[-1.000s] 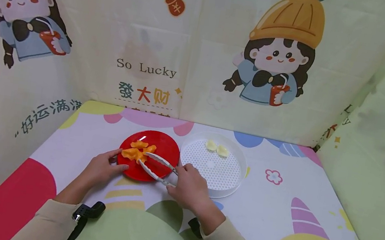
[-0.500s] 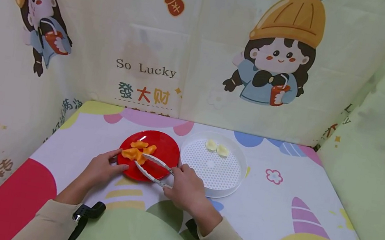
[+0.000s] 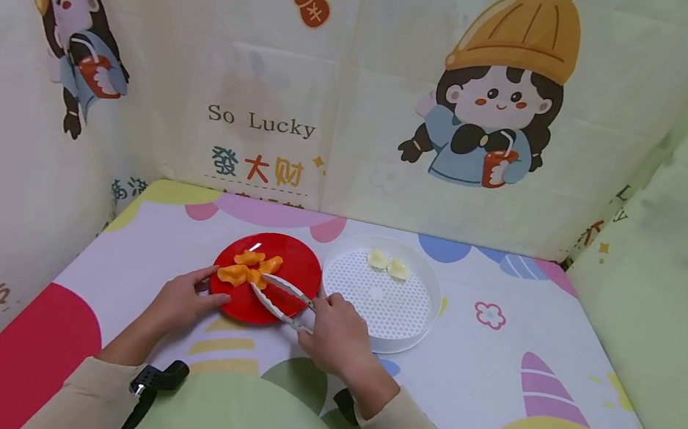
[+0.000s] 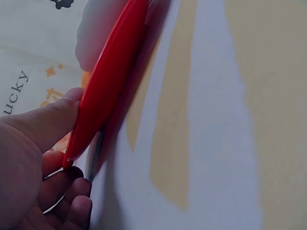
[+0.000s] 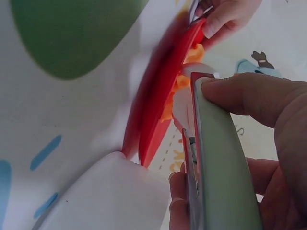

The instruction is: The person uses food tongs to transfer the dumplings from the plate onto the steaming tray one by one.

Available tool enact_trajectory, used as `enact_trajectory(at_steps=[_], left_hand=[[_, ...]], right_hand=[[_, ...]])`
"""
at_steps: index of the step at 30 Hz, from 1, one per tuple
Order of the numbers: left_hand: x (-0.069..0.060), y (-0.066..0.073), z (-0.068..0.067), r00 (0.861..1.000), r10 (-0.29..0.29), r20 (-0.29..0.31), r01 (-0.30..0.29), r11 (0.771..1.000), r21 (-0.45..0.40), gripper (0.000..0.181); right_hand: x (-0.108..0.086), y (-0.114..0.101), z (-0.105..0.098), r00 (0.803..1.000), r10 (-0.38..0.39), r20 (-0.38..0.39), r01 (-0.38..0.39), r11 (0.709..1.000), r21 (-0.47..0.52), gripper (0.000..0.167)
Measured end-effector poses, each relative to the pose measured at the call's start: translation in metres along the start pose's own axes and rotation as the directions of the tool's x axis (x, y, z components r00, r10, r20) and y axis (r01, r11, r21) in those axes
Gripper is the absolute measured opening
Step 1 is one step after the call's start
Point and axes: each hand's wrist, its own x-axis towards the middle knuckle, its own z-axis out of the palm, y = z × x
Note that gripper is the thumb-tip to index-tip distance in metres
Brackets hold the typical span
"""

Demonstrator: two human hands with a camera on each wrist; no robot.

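My left hand (image 3: 182,303) pinches the left rim of a red plate (image 3: 302,268); in the left wrist view the thumb lies on top of the plate (image 4: 108,81) and fingers are beneath its edge. Several orange dumpling-shaped pieces (image 3: 233,273) lie on the plate's left half. My right hand (image 3: 339,336) grips white-tipped tongs (image 3: 279,312), whose parted tips are at the orange piece nearest the plate's middle. In the right wrist view the thumb presses on the pale green handle (image 5: 223,163) of the tongs.
A round white tray with a perforated bottom (image 3: 370,307) stands just right of the plate, holding two pale yellow pieces (image 3: 397,270) near its back. Printed cloth walls (image 3: 376,86) rise behind and beside the patterned table (image 3: 453,379).
The tongs drew back slightly toward the lower left, then returned to the right, and now their tips are at an orange piece. Orange pieces have shifted slightly. The left hand stays at the rim.
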Motion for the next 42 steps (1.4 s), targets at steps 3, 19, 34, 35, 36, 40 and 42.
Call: enact_trajectory(at_steps=[3, 19, 34, 35, 36, 40, 42], left_hand=[[0.0, -0.001, 0.0, 1.0, -0.005, 0.003, 0.005, 1.0, -0.001, 0.088], [-0.003, 0.002, 0.0, 1.0, 0.014, -0.012, -0.013, 1.0, 0.02, 0.084], [-0.001, 0.002, 0.001, 1.0, 0.004, -0.007, -0.004, 1.0, 0.01, 0.085], [-0.001, 0.002, 0.001, 1.0, 0.003, -0.006, -0.003, 1.0, 0.009, 0.085], [-0.001, 0.002, 0.001, 1.0, 0.003, -0.006, -0.003, 1.0, 0.009, 0.085], [-0.001, 0.001, 0.001, 1.0, 0.002, -0.004, -0.002, 1.0, 0.009, 0.085], [-0.001, 0.001, 0.001, 1.0, 0.004, -0.005, -0.004, 1.0, 0.012, 0.085]], right_hand=[[0.0, 0.001, -0.001, 1.0, -0.014, -0.011, 0.014, 1.0, -0.022, 0.053], [-0.006, 0.013, -0.007, 0.996, -0.049, -0.076, 0.05, 0.999, 0.017, 0.044], [-0.012, 0.024, -0.025, 0.988, -0.054, -0.144, 0.07, 0.992, 0.105, 0.041], [-0.012, 0.026, -0.026, 0.988, -0.05, -0.149, 0.066, 0.992, 0.106, 0.041], [-0.012, 0.027, -0.028, 0.987, -0.041, -0.154, 0.058, 0.992, 0.109, 0.041], [-0.013, 0.036, -0.034, 0.983, -0.014, -0.182, 0.033, 0.994, 0.102, 0.041], [-0.014, 0.041, -0.037, 0.98, -0.006, -0.197, 0.025, 0.995, 0.095, 0.041]])
